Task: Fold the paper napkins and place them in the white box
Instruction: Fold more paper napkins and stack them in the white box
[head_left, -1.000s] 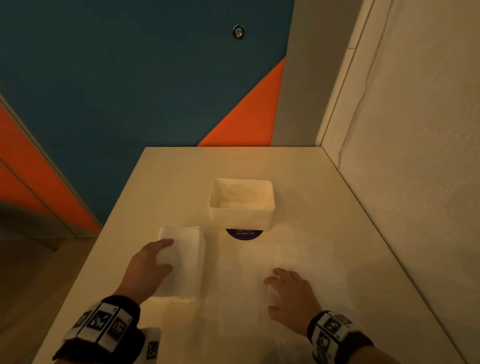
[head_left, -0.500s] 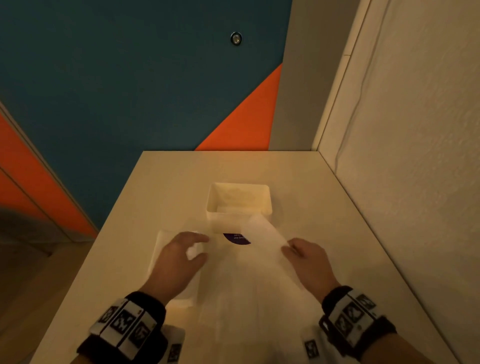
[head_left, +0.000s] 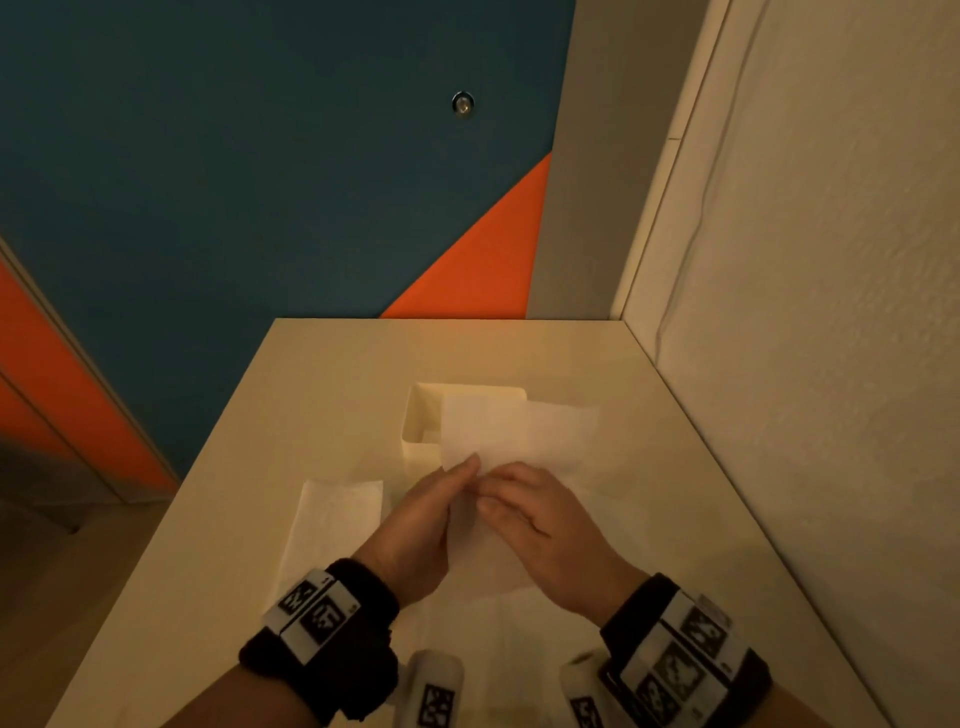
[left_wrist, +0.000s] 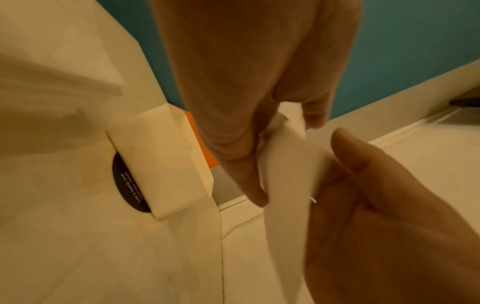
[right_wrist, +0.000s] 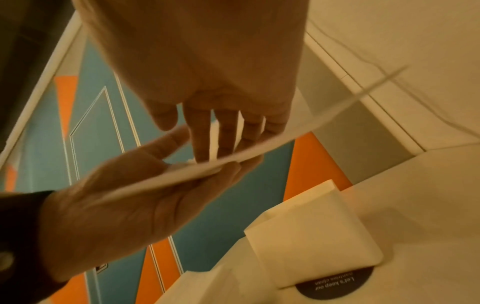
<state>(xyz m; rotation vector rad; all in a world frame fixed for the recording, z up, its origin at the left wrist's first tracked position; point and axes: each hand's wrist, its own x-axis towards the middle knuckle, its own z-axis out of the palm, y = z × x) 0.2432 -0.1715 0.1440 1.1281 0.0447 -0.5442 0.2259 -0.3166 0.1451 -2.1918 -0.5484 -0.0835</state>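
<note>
**Napkin held between both hands above the table, near the box**

Head view: the table (head_left: 332, 374) is bounded by a wall on its right edge and by its far edge beyond the box (head_left: 415, 431); bare tabletop is seen left of the box and behind it. A thin, limp white napkin (head_left: 498, 431) is raised in front of the box, its upper part hiding the box's right side. It is pinched at its lower part by the left hand (head_left: 415, 525) and the right hand (head_left: 540, 519), fingertips meeting. A folded napkin stack (head_left: 332, 525) lies flat, left of the box and nearer the person. More sheets (head_left: 498, 639) are spread beneath the wrists.

Left wrist view: the napkin (left_wrist: 288, 164) is clamped between the left fingers (left_wrist: 249, 181) and thumb, with the right hand (left_wrist: 384, 205) curled against its other face. The box (left_wrist: 155, 162) is a rectangular, matte, thick-walled tub resting partly on a dark round sticker (left_wrist: 127, 189) bearing white lettering.

Right wrist view: the napkin (right_wrist: 233, 158) is seen edge-on as a thin sheet, gripped by the right fingers (right_wrist: 202, 139) from above and the left hand (right_wrist: 135, 195) from below. The box (right_wrist: 317, 232) stands below it, apart from the hands.
</note>
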